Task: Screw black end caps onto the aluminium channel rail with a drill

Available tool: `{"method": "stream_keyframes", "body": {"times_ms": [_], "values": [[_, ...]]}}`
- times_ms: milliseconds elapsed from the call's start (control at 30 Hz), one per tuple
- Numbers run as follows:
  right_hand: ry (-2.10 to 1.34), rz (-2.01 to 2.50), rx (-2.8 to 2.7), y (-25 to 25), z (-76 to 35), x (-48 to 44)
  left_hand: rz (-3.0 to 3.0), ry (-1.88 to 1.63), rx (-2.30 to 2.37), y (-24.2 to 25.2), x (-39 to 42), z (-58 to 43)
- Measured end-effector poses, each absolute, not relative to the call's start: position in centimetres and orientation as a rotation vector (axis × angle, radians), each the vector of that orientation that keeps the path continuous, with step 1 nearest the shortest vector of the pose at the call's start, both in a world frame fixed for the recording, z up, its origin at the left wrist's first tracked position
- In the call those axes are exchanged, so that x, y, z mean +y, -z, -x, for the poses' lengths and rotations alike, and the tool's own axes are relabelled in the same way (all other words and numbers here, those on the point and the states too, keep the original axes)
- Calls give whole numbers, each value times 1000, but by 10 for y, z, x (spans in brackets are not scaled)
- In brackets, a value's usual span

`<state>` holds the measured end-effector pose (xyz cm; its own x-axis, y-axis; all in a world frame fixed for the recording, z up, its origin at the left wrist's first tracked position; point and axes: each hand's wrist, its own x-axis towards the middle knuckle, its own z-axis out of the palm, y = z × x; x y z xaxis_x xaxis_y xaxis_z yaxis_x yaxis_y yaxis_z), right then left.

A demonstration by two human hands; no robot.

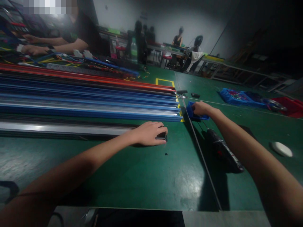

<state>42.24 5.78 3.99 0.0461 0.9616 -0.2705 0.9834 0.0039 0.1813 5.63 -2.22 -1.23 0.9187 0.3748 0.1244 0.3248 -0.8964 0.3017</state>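
My left hand (150, 134) is wrapped over the right end of a black and silver metal profile (63, 128), with a dark end piece showing under the fingers. On the mat just in front of it lies a tiny black part (166, 154). My right hand (201, 108) reaches into a small blue bin (190, 110); its fingertips are hidden inside, so what they hold cannot be seen. Below that bin, a black power screwdriver (223, 149) with a long bit lies on its side under my right forearm.
Several blue profiles (94, 104) and a red one (94, 76) lie behind the held profile. At the right are blue trays (243, 97), a red tray (291, 107) and a white oval object (281, 149). A co-worker (82, 34) handles wires at the back left.
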Motion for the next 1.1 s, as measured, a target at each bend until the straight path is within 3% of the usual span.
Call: {"method": "stream_keyframes", "body": {"times_ms": [1100], "values": [[75, -1869, 1950, -30, -426, 62, -2820, -266, 514, 14, -21, -56]]}}
